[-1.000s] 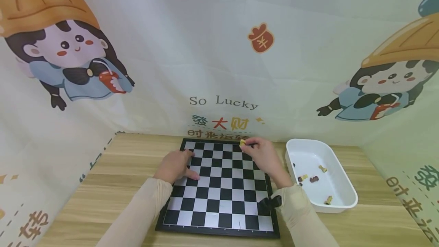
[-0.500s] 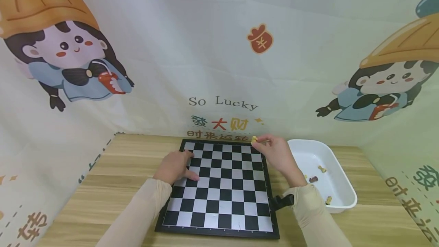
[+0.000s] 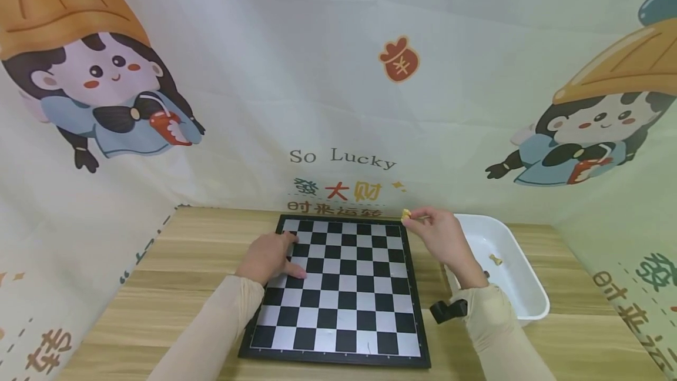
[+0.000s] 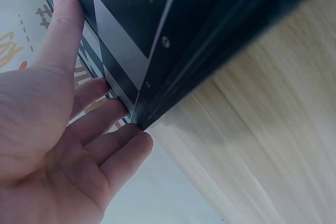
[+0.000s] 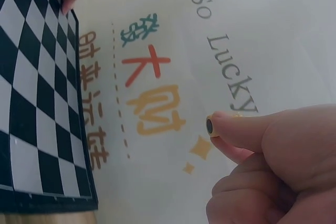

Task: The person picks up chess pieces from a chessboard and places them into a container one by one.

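Note:
A black-and-white chessboard [image 3: 338, 298] with a dark frame lies flat on the table. My left hand [image 3: 267, 257] rests on its left edge, thumb and fingers spread; the left wrist view shows that hand [image 4: 68, 124] with extended fingers along the frame. Between thumb and forefinger, my right hand [image 3: 441, 240] pinches a yellow chess piece [image 3: 406, 215], raised by the board's far right corner. From the right wrist view, the round dark base of this chess piece [image 5: 210, 126] shows at the fingertips. The rest of it is mostly covered by the fingers.
To the right stands a white plastic tub [image 3: 529, 275], partly behind the right forearm. A yellow chess piece [image 3: 495, 259] lies in it. Wooden tabletop [image 3: 174, 287] surrounds the board, and a printed cloth [image 3: 338, 75] hangs behind.
My right hand has moved right with the yellow chess piece, from above the board's far edge to beyond its right corner, covering more of the tub. The left hand stays put.

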